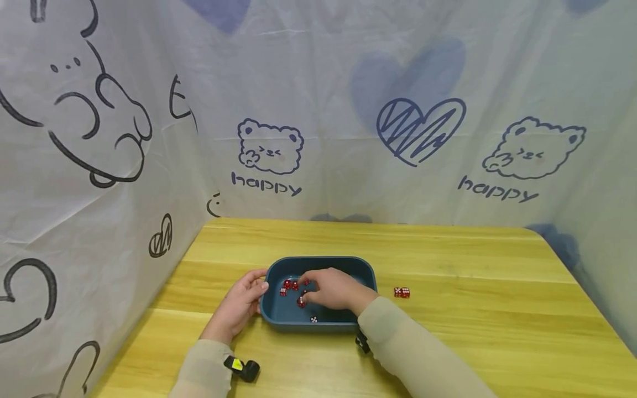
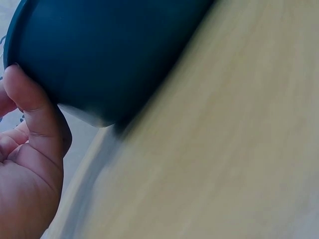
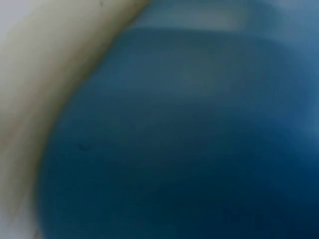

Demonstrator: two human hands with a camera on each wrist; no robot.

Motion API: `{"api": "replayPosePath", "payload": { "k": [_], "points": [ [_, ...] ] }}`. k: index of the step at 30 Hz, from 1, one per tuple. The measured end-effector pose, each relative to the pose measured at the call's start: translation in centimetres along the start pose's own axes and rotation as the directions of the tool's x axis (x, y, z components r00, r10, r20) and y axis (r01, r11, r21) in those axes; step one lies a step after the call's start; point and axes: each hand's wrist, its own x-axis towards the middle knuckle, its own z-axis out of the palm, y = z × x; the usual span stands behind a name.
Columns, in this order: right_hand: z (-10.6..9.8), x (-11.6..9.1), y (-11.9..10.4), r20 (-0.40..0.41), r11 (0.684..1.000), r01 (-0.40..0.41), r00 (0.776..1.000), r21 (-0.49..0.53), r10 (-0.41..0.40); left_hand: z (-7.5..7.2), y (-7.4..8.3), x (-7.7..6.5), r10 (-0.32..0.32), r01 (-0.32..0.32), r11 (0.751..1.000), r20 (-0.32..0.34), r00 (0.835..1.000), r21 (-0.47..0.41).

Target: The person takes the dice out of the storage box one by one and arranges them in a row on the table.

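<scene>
A dark teal rectangular plastic bin (image 1: 318,326) stands on the table, with several red dice (image 1: 287,284) with white pips lying inside, mostly toward its left. My left hand (image 1: 242,301) holds the bin's left end, the thumb at the rim; in the left wrist view the thumb (image 2: 37,112) lies against the teal wall. Over the bin's middle, my right hand (image 1: 332,288) reaches down with thumb and forefinger apart. Its thumb is close to a red die (image 1: 301,302); contact there cannot be told. The right wrist view shows only the blurred bin wall (image 3: 174,124).
Two red dice (image 1: 401,292) sit side by side on the yellow wood-grain table (image 1: 473,309), right of the bin. A white curtain (image 1: 343,182) with drawn bears and hearts hangs behind and at both sides. Black wrist cameras (image 1: 242,368) are strapped at the sleeves.
</scene>
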Motion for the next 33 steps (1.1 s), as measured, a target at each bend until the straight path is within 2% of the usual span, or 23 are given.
{"api": "replayPosePath", "payload": {
  "k": [8, 14, 23, 29, 33],
  "points": [
    [0.7, 0.3, 0.3, 0.047, 1.0, 0.012, 0.999, 0.004, -0.012, -0.2, -0.1, -0.1, 0.017, -0.017, 1.0, 0.012, 1.0, 0.002],
    [1.2, 0.3, 0.5, 0.09, 0.998, 0.033, 0.996, -0.058, -0.027, -0.3, -0.2, -0.1, 0.011, -0.011, 1.0, 0.011, 1.0, 0.01],
    [1.3, 0.0, 0.6, 0.061, 0.99, -0.023, 0.998, -0.141, 0.032, -0.3, -0.1, 0.1, 0.005, -0.005, 1.0, 0.002, 1.0, -0.009],
    [1.0, -0.3, 0.4, 0.035, 0.988, -0.079, 0.996, -0.129, 0.084, -0.2, -0.1, 0.1, 0.019, -0.019, 1.0, 0.017, 1.0, 0.0],
    [1.0, -0.2, 0.3, 0.029, 0.988, -0.084, 0.996, -0.133, 0.089, -0.2, -0.1, 0.2, 0.016, -0.015, 1.0, 0.023, 1.0, -0.007]
  ]
}}
